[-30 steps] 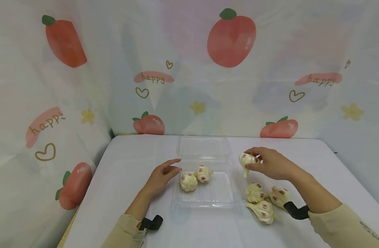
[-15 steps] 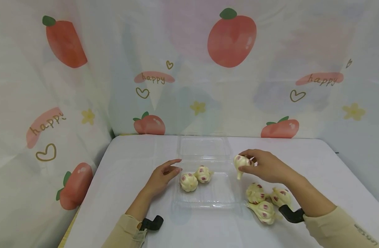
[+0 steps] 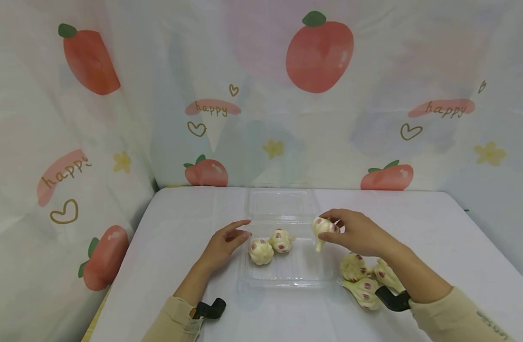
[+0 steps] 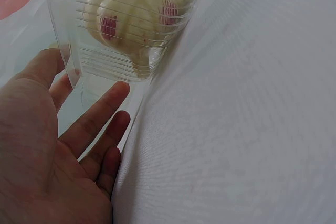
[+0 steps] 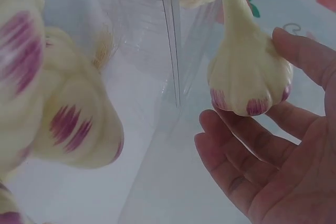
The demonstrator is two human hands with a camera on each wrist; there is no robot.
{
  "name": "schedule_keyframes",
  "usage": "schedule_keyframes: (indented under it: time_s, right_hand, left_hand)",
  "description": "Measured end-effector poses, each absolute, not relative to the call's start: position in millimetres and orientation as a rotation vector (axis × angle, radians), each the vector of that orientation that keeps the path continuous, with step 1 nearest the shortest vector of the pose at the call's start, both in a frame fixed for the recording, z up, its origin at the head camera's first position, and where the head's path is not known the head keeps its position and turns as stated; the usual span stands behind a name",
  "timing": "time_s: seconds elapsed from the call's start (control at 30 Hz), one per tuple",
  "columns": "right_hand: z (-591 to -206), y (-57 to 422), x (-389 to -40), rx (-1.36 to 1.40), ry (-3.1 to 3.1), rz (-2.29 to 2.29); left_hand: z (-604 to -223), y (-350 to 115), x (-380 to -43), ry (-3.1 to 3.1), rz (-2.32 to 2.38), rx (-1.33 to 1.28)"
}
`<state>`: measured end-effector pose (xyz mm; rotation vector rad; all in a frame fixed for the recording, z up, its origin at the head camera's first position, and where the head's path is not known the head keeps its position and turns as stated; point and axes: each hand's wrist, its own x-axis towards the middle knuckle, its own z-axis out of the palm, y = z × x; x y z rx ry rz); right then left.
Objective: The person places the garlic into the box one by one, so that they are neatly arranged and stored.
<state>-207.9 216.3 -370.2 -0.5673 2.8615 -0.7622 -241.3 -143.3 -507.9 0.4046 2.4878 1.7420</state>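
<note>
My right hand point(image 3: 354, 232) holds a garlic bulb point(image 3: 323, 229) between thumb and fingers, stem pointing down, over the right side of a clear plastic box point(image 3: 304, 284). The right wrist view shows the same bulb point(image 5: 251, 66) with purple patches near its base. Two more bulbs lie inside the box: a garlic bulb point(image 3: 260, 252) at the left wall and another garlic bulb point(image 3: 280, 241) touching it. My left hand point(image 3: 222, 245) is at the box's left side. In the left wrist view, its relaxed, extended fingers point(image 4: 100, 111) lie right at the clear wall point(image 4: 71, 61).
Several loose garlic bulbs point(image 3: 364, 293) lie together on the white tabletop point(image 3: 287, 318), right of the box and under my right forearm. The box's clear lid point(image 3: 280, 203) is folded back towards the printed curtain point(image 3: 252, 137) behind the table.
My right hand has carried the garlic bulb leftwards and slightly down, from beside the box to over its right side. The left hand and the bulbs in the box have stayed put.
</note>
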Motion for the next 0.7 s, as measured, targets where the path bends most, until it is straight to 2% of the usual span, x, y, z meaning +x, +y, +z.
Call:
schedule_keyframes:
  time_s: [0.7]
  right_hand:
    - [-382,190,-206,-0.624,2.806,-0.816]
  left_hand:
    - [-507,-144,-241,2.482,1.735,0.385]
